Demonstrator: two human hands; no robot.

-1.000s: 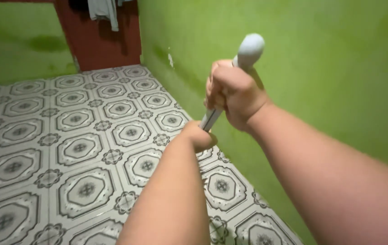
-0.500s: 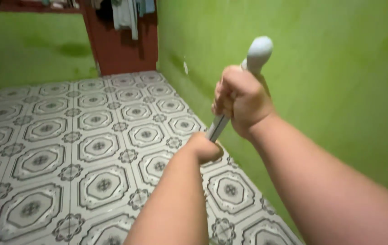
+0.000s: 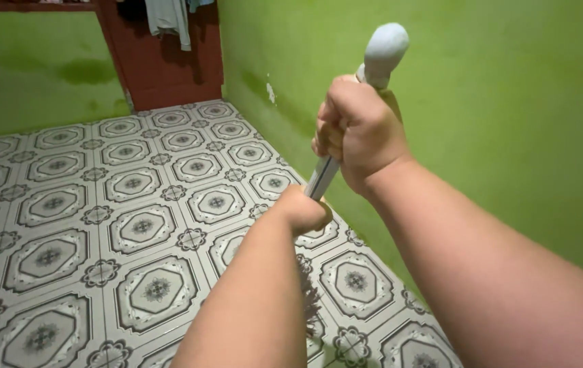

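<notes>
- Right hand (image 3: pixel 358 133): fist clenched tight around the upper handle (image 3: pixel 322 176), just below its rounded pale-blue end.
- Left hand (image 3: pixel 303 210): closed around the same handle lower down; fingers hidden behind the wrist.
- Handle: slim, pale grey, slanting from upper right down to lower left, close to the wall (image 3: pixel 482 102).
- Bristles (image 3: pixel 310 300): dark, showing below the left forearm, over the floor (image 3: pixel 100 204).
- Floor: patterned grey-white tiles.
- Wall: green.
- Clothes (image 3: pixel 167 17): hanging, far corner.
</notes>
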